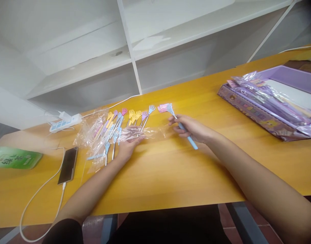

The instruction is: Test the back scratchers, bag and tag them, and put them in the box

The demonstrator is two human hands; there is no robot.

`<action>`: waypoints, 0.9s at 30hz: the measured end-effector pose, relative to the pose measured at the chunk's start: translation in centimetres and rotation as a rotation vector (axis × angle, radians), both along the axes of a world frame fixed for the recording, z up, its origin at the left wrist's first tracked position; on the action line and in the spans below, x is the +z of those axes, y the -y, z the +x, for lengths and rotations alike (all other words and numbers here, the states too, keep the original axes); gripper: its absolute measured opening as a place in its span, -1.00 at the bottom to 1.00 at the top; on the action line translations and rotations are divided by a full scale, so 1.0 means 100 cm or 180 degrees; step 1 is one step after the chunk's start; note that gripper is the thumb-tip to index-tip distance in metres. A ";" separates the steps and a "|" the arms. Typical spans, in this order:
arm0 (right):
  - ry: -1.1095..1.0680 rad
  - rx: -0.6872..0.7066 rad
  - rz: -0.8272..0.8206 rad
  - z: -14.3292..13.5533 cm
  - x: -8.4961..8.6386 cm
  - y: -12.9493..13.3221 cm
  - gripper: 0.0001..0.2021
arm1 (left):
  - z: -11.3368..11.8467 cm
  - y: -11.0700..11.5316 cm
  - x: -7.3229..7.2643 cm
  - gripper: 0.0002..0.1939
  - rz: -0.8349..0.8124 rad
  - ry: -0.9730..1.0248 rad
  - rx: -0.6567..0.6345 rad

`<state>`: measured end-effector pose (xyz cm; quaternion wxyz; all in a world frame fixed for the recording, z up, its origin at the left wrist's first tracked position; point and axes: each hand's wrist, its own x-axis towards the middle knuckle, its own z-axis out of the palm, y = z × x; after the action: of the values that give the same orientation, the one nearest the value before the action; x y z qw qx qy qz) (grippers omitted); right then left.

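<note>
My right hand (192, 128) is closed round the blue handle of a back scratcher (188, 136), its claw head pointing up and left. Behind that head lies a small pink card (163, 108). In my left hand (131, 144) is a clear plastic bag (152, 133), stretched out toward the right hand. Several more back scratchers in yellow, purple, pink and blue (137, 117) lie on the table just past and to the left of my left hand. Some of them rest among crumpled clear plastic (88, 135).
A purple box (252, 110) with packaged items in plastic stands at the right. On the left are a phone (68, 166) on a white cable, a power strip (65, 123) and a green pack (16, 158). White shelving (135, 57) rises behind the yellow table (170, 183).
</note>
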<state>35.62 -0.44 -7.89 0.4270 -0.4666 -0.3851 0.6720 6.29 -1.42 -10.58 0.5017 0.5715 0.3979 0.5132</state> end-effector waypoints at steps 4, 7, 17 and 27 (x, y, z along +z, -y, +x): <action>0.0362 0.0537 0.0545 0.008 0.005 0.005 -0.74 | 0.002 0.000 -0.001 -0.53 0.0050 -0.0230 0.0212; 0.0802 0.0901 0.0916 0.006 0.006 0.009 -0.64 | 0.002 0.002 0.001 -0.52 0.0032 -0.0451 0.0219; 0.3191 0.0731 0.1741 0.004 -0.022 0.000 -0.80 | 0.002 0.000 -0.006 -0.39 -0.0596 0.0006 -0.0086; 0.4228 0.0438 0.2040 0.013 -0.016 0.000 -0.93 | 0.003 -0.003 -0.007 -0.44 -0.0771 0.0498 -0.0107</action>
<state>36.92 -0.46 -9.51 0.1763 -0.6022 -0.7681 0.1280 6.58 -1.09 -11.24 0.6050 0.4717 0.4069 0.4959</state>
